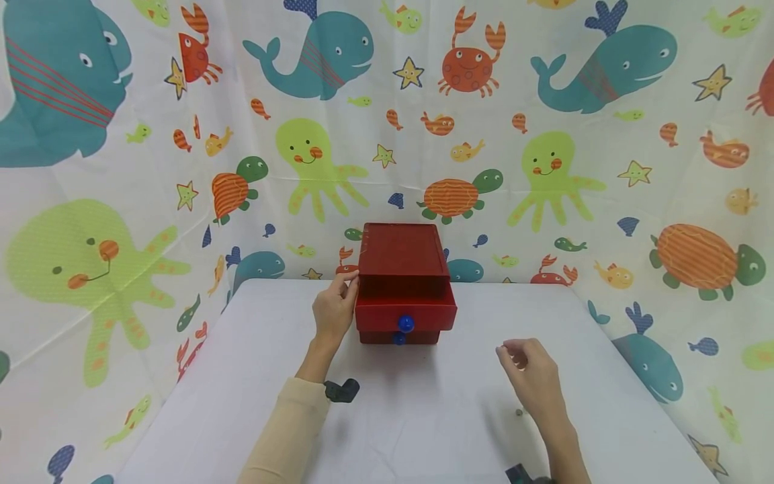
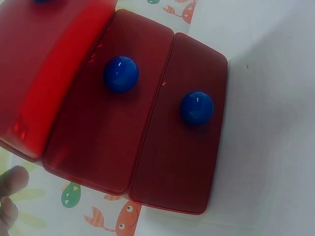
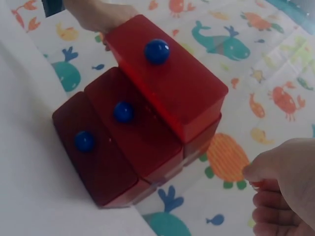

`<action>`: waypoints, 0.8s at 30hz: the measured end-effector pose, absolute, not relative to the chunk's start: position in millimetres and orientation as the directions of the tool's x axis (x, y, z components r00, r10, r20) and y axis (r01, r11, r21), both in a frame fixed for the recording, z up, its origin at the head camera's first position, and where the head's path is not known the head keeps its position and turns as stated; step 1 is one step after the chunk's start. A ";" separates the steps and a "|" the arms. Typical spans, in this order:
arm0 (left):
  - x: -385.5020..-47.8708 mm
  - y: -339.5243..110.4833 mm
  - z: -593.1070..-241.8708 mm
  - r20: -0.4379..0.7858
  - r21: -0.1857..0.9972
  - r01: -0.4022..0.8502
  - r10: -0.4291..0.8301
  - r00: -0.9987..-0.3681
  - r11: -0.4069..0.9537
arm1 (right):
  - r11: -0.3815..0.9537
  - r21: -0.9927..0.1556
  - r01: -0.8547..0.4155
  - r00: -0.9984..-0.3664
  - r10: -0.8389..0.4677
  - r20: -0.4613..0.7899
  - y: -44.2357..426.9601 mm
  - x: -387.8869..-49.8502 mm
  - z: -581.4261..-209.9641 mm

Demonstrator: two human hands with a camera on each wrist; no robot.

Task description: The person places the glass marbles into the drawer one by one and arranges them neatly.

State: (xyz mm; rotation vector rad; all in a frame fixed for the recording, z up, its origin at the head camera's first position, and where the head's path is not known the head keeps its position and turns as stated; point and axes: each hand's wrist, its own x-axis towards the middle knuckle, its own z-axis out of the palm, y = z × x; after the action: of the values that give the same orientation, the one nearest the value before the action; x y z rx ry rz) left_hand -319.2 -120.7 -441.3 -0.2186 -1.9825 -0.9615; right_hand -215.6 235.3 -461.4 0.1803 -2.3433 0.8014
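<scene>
A small red chest of drawers [image 1: 400, 249] with blue knobs stands on the white table. Its top drawer [image 1: 377, 318] is pulled out; the middle drawer [image 2: 98, 132] and bottom drawer [image 2: 177, 162] are closed. My left hand [image 1: 334, 309] touches the chest's left side, fingers fairly straight. Well to the right, my right hand [image 1: 535, 376] hovers above the table with fingers curled and thumb near the fingertips. Whether a small thing sits between those tips cannot be seen. Below this hand lies a tiny brownish object [image 1: 519, 412].
The white table [image 1: 423, 430] extends around the chest. A curtain [image 1: 387, 188] printed with sea animals hangs behind and along both sides. A dark wrist camera [image 1: 342, 390] is strapped at the left wrist, by a beige sleeve [image 1: 287, 430].
</scene>
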 end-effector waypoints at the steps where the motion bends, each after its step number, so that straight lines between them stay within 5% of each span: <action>1: -319.2 -120.7 -441.4 0.786 0.542 0.489 -0.206 -0.583 0.683 | 0.804 -0.502 -0.320 -0.784 0.073 0.616 234.3 -216.1 -459.9; 24: -319.6 -120.9 -441.3 0.785 0.539 0.477 -0.210 -0.583 0.694 | 0.767 -0.483 -0.422 -0.754 -0.002 0.656 207.7 -235.5 -418.0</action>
State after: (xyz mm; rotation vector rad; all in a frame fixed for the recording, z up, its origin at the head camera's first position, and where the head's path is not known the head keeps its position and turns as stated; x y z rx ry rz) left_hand -319.6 -120.9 -441.3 -0.2056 -1.9872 -0.9454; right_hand -235.5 207.7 -418.0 0.3149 -2.3038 0.8356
